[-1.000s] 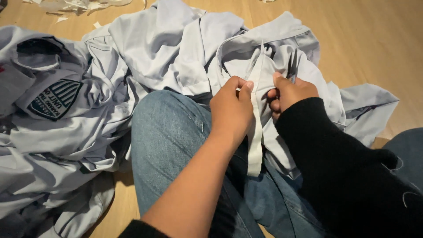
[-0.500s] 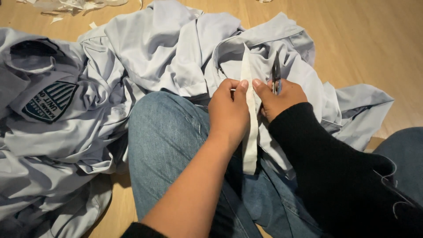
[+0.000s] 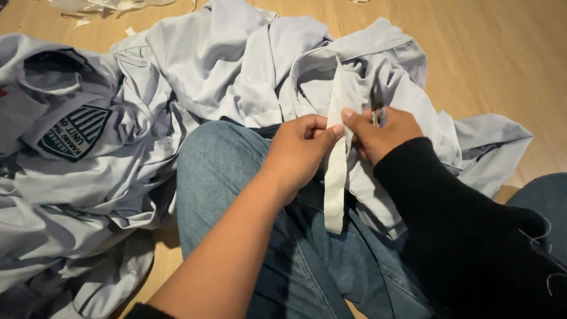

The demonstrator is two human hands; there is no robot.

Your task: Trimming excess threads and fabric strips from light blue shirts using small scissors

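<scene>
My left hand pinches a narrow pale fabric strip that hangs down over my jeans. My right hand, in a black sleeve, pinches the same strip right beside the left thumb and also holds a small pair of scissors against the palm, blades pointing away. The strip runs up into a light blue shirt spread across my lap and the floor.
More light blue shirts lie piled on the left, one with a dark shield-shaped badge. Cloth scraps lie at the far edge of the wooden floor. My other knee shows at the right.
Both hands have shifted slightly left and up along the strip. The strip now stands straighter between my thumbs, and the scissors show more clearly in the right hand.
</scene>
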